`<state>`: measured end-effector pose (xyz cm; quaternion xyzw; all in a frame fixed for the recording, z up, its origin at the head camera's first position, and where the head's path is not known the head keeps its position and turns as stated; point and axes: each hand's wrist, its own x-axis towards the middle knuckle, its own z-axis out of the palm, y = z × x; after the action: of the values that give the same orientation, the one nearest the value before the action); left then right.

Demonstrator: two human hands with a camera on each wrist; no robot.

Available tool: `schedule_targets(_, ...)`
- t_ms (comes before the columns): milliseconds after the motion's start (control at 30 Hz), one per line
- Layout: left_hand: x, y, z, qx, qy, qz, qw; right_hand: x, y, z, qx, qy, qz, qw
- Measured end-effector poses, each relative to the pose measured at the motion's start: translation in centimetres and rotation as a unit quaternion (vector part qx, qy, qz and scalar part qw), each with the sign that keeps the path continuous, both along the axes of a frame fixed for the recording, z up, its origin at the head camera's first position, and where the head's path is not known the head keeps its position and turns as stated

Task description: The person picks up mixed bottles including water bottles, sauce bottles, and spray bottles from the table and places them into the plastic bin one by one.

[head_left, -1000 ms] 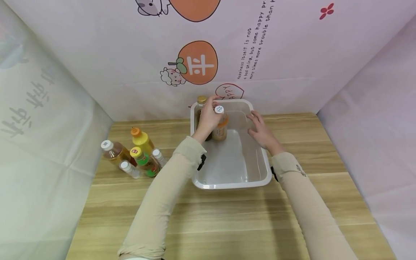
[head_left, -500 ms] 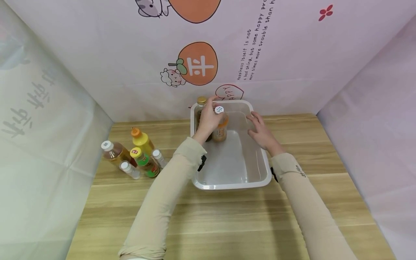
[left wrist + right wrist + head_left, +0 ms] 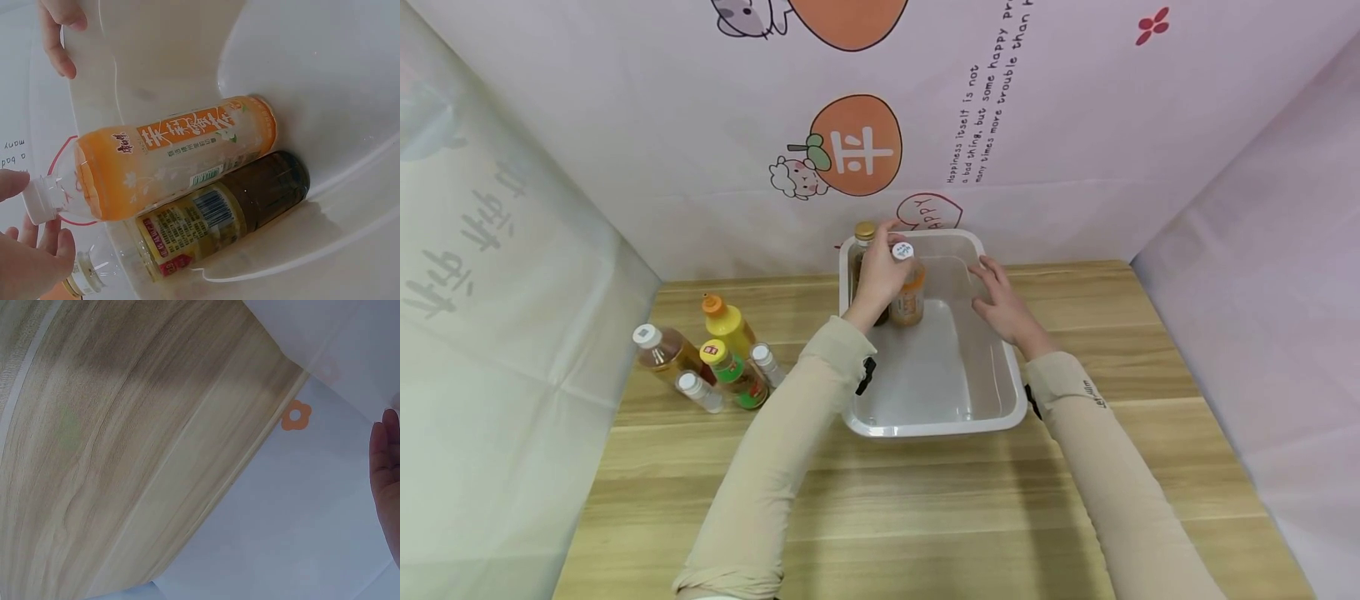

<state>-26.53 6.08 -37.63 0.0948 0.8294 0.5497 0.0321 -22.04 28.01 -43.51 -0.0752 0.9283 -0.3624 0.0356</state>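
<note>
Inside a white plastic tub (image 3: 936, 431), my left hand (image 3: 880, 279) pinches the white cap of an orange-labelled drink bottle (image 3: 907, 307) between thumb and fingers. The left wrist view shows that bottle (image 3: 181, 156) standing on the tub floor, against a dark sauce bottle (image 3: 250, 200) with a gold cap (image 3: 865, 230). My left hand partly hides the sauce bottle in the head view. On the tub's right side, my right hand (image 3: 1003, 304) lies over the rim with relaxed fingers and holds nothing.
Left of the tub, several bottles stand on the wooden table (image 3: 925, 508): a white-capped brown one (image 3: 666, 352), a yellow squeeze bottle (image 3: 730, 325), a green-labelled one (image 3: 737, 375) and small white-capped shakers (image 3: 700, 392). Fabric walls (image 3: 1037, 217) enclose the back and sides.
The drink bottle's cap has shifted very slightly left and up in my left hand. My right hand and the tub have stayed in place.
</note>
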Motion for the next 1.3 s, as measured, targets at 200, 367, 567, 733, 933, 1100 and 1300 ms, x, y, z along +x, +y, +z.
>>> schedule_targets(200, 0.2, -0.2, 0.2, 0.005, 0.005, 0.004, 1.0, 0.0, -0.1, 0.0, -0.002, -0.001, 0.002, 1.0)
schedule_targets(367, 0.3, -0.3, 0.3, 0.012, 0.01, 0.007, 0.9998, 0.0, -0.2, -0.1, -0.003, 0.003, 0.002, 1.0)
schedule_targets(567, 0.2, -0.3, 0.6, 0.012, 0.018, 0.017, 0.9996, 0.0, -0.2, -0.2, -0.009, -0.002, 0.003, 1.0)
schedule_targets(733, 0.3, -0.7, 1.2, 0.011, 0.026, 0.018, 0.9994, 0.1, -0.2, -0.3, -0.011, -0.003, 0.001, 0.9999)
schedule_targets(933, 0.2, -1.5, 2.3, 0.03, 0.027, 0.019, 0.999, 0.0, 0.0, -0.2, -0.008, -0.002, 0.001, 1.0)
schedule_targets(1100, 0.1, -2.3, 3.4, 0.069, 0.018, 0.012, 0.9974, 0.0, 0.0, 0.0, -0.01, 0.001, 0.004, 0.9999)
schedule_targets(1300, 0.3, -3.3, 4.8, 0.112, 0.015, 0.008, 0.9936, 0.0, 0.0, -0.1, -0.012, 0.005, 0.008, 0.9999)
